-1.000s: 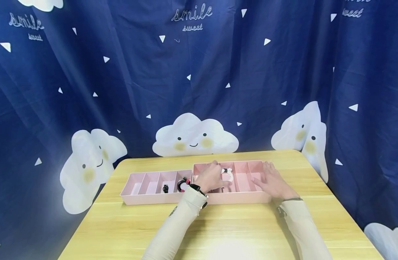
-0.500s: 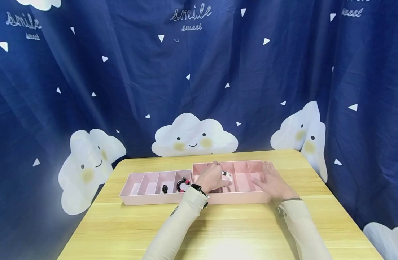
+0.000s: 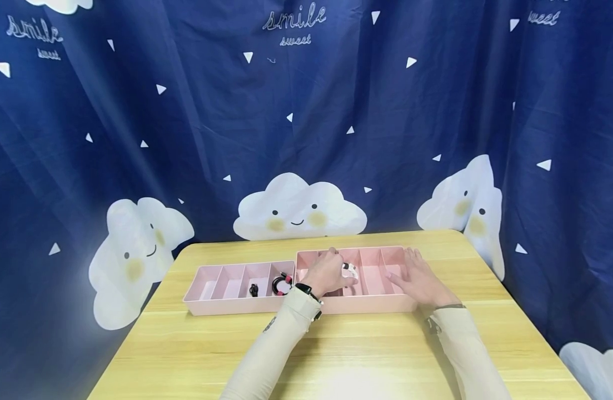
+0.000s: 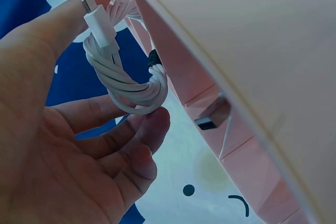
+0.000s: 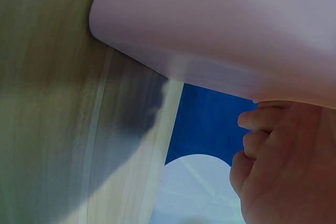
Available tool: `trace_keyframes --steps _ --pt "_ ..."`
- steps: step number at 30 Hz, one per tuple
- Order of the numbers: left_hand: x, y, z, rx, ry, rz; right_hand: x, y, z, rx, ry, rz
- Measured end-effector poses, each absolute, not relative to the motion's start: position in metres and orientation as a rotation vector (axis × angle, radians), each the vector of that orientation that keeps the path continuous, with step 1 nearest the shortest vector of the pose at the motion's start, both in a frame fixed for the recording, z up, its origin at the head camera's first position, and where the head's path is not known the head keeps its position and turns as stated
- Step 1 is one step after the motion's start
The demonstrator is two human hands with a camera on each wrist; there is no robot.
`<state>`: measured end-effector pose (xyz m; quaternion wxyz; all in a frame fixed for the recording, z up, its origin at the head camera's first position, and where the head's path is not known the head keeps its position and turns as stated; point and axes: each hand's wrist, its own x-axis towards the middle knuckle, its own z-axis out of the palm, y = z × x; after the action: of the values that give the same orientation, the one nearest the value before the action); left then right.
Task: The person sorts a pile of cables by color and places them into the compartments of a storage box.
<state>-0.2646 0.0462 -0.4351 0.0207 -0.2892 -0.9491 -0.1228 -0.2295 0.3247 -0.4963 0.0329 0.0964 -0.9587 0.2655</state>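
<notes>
My left hand (image 3: 327,273) reaches into the deeper-pink divided box (image 3: 366,303). Its thumb and curled fingers hold a coiled white charging cable (image 4: 126,80), whose slim metal plug points up beside the thumb. A USB plug (image 4: 207,121) shows against the box's inner wall in the left wrist view. At the box's right end, my right hand (image 3: 422,279) grips the end wall, with the thumb inside and the fingers outside. The right wrist view shows that hand (image 5: 294,161) against the box's outer side, its thumb hidden.
A paler pink divided box (image 3: 226,307) adjoins on the left. It holds a small black cable (image 3: 254,290) and a coiled black cable (image 3: 280,285) with red ends. Both boxes stand on a wooden table (image 3: 366,350), with a blue cloud-print curtain (image 3: 306,133) behind.
The white cable has shifted slightly down and toward my left hand, and less of its loop shows. My right hand stays at the box's end.
</notes>
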Motion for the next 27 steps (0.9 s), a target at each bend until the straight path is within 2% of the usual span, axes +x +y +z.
trace_keyframes --steps 27 --pt "-0.2681 0.0489 -0.4432 -1.000 -2.816 -0.320 -0.2289 0.3251 -0.4955 0.300 -2.951 0.827"
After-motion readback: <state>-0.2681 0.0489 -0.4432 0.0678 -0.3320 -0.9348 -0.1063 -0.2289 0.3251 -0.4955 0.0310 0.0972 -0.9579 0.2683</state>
